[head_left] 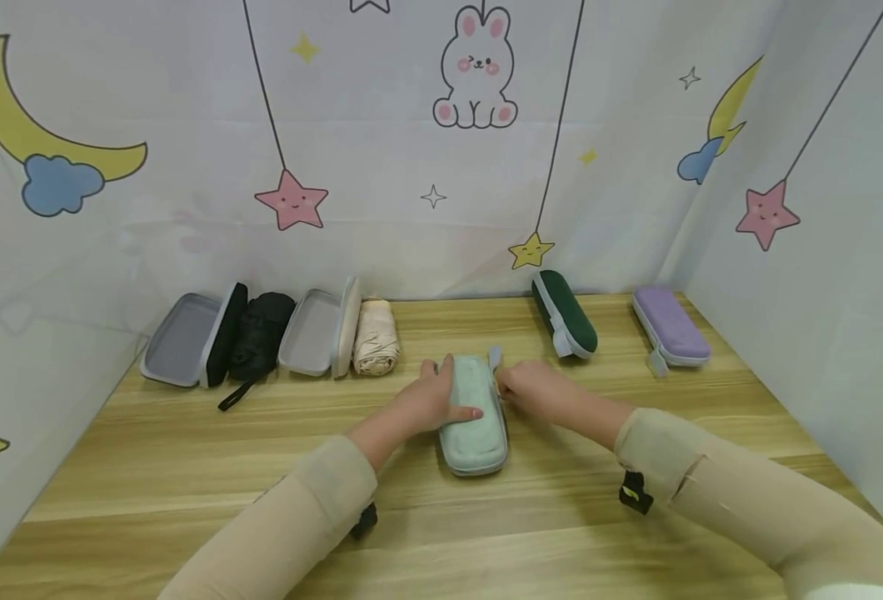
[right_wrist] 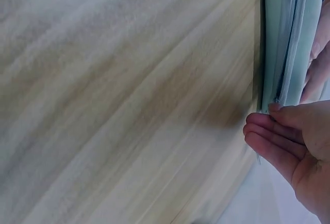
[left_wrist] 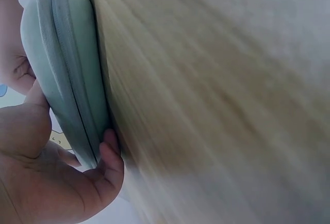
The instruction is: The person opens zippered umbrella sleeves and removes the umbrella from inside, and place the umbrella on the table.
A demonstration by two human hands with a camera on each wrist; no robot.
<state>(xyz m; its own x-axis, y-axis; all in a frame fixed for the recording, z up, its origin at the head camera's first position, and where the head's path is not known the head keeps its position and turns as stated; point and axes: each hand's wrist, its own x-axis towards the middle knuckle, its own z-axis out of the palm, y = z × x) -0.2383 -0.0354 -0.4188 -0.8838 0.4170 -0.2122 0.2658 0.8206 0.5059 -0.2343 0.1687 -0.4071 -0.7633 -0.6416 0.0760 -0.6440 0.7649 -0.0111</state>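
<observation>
A mint green zip case lies closed or nearly so on the wooden table, its long side pointing away. The left hand grips it from the left, thumb across the top; in the left wrist view that hand has its fingers round the edge of the case. At the right far side of the case, the right hand pinches near the zip. The right wrist view has the right hand with thumb and finger at the zip's end on the case.
Along the back left stand an open black case, a folded black umbrella, an open cream case and a beige rolled bundle. A dark green case and a purple case lie at the back right.
</observation>
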